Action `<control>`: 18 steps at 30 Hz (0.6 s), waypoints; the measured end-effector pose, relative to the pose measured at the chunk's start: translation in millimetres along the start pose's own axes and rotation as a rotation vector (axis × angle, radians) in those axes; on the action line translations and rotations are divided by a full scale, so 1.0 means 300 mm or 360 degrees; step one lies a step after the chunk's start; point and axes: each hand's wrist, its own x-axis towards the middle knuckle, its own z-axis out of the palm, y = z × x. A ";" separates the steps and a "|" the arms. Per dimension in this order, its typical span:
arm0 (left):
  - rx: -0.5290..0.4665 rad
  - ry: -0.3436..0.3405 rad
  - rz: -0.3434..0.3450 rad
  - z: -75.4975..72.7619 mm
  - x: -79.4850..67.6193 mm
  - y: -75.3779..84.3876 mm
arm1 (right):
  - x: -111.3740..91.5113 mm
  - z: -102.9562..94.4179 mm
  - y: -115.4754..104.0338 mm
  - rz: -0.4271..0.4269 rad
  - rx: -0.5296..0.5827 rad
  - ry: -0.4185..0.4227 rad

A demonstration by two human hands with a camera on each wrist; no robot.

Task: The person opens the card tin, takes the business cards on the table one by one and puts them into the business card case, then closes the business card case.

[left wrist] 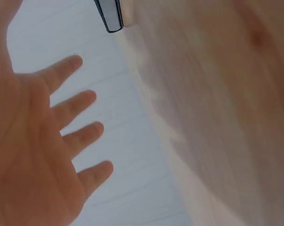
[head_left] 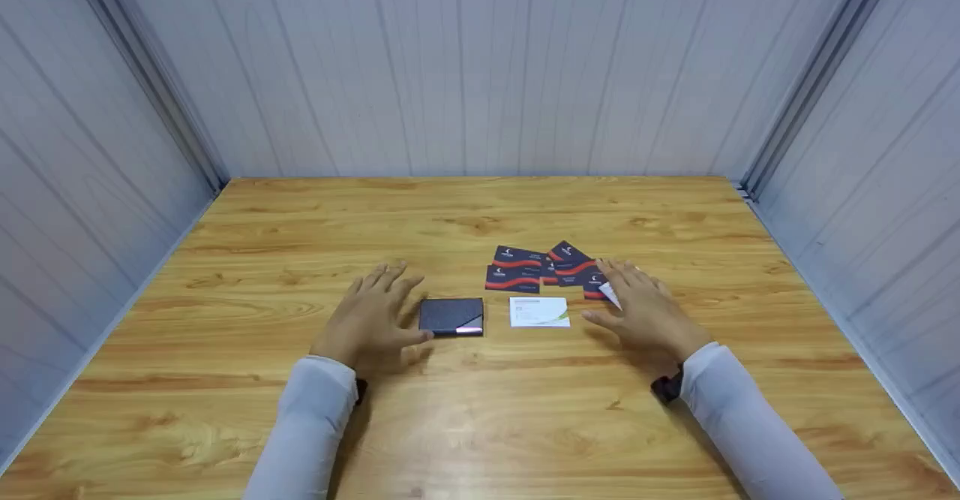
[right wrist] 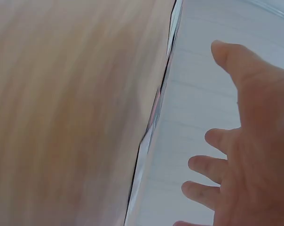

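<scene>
A black card case (head_left: 451,315) with a shiny corner lies on the table, just right of my left hand (head_left: 373,316). That hand hovers with fingers spread, its thumb tip overlapping the case's near left corner in the head view. In the left wrist view the case's end (left wrist: 112,16) shows beyond the open palm. My right hand (head_left: 641,311) is held over the right end of several dark cards with red waves (head_left: 513,278), holding nothing. A white card (head_left: 540,311) with a green corner lies left of its thumb. Another white card (head_left: 610,294) is partly hidden under the right fingers.
The wood-grain table (head_left: 480,425) is bounded by pale panel walls at the back (head_left: 480,72), left and right. Dark bands (head_left: 666,387) circle both wrists at the sleeve cuffs.
</scene>
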 end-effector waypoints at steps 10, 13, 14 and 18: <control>0.0003 -0.0061 0.0119 0.001 0.046 0.028 | 0.044 0.024 -0.109 -0.0225 0.0166 -0.0039; 0.0008 -0.0027 0.0186 0.005 0.068 0.038 | 0.075 0.040 -0.153 -0.0287 0.0195 -0.0046; 0.0009 -0.0024 0.0196 0.006 0.075 0.041 | 0.085 0.046 -0.169 -0.0305 0.0200 -0.0051; -0.0025 -0.0031 0.0227 0.009 0.097 0.054 | 0.124 0.069 -0.229 -0.0358 0.0251 -0.0100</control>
